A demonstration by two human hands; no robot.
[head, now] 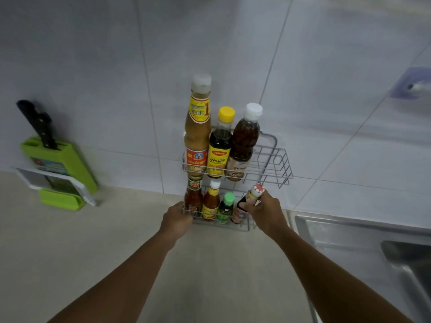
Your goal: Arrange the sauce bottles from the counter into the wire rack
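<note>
A two-tier wire rack (277,164) stands against the tiled wall. Its upper tier holds a tall tan sauce bottle (197,127), a yellow-capped dark bottle (220,145) and a white-capped brown bottle (243,141). The lower tier holds a red chili sauce bottle (193,197), an orange sauce bottle (211,200) and a small green-capped bottle (225,207). My right hand (263,209) grips a dark bottle with a red-and-white cap (253,194), tilted at the lower tier's right end. My left hand (177,217) holds the rack's lower left front corner.
A green knife block (63,159) with a black-handled knife sits on the beige counter (70,252) at the left. A steel sink (373,248) lies to the right. A purple wall hook (412,85) is at the upper right.
</note>
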